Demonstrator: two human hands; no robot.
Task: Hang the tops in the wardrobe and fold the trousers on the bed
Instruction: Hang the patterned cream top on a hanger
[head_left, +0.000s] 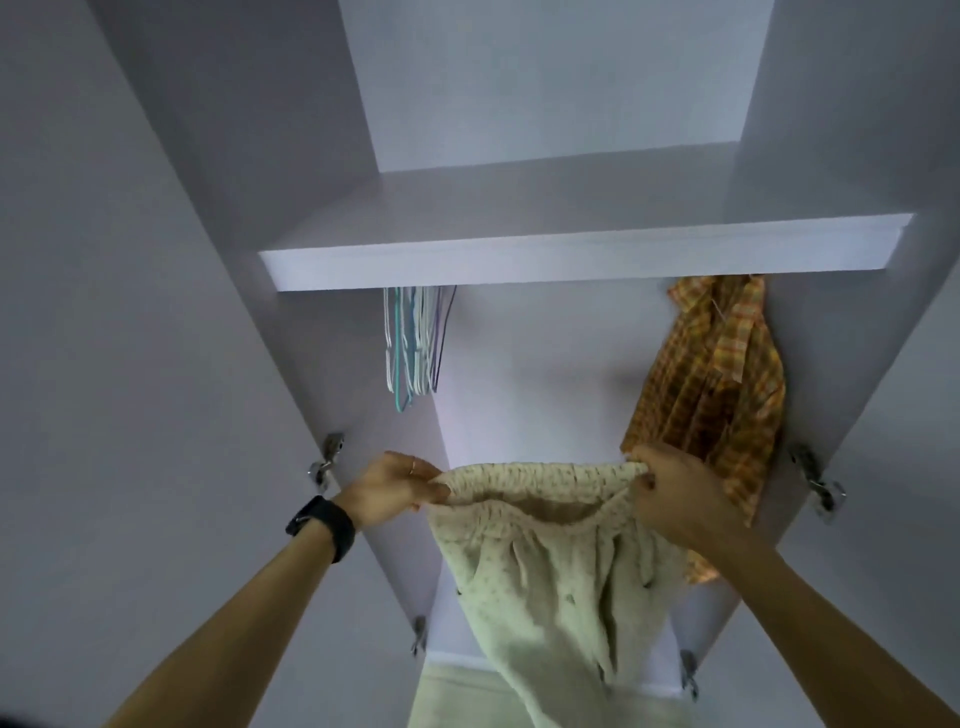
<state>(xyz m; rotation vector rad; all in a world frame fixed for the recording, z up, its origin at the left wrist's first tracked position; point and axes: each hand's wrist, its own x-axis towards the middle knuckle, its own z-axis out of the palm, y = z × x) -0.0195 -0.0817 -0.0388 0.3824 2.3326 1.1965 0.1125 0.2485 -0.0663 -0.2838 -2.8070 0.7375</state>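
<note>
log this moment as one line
left hand: grips waistband | right hand: grips waistband | cream garment: held up before wardrobe | checked shirt: hung at right | hangers: bare, at left

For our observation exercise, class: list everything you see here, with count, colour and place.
wardrobe: one, white, open, all around
shelf: one, white, across the top
hangers: one bunch, pale and blue, under shelf, left
shirt: one, orange check, hanging right
trousers: one pair, cream, held up, middle
hinges: four, metal, door edges
watch: one, black, left wrist
left grip: one, pinches waistband's left end
right grip: one, pinches waistband's right end
</note>
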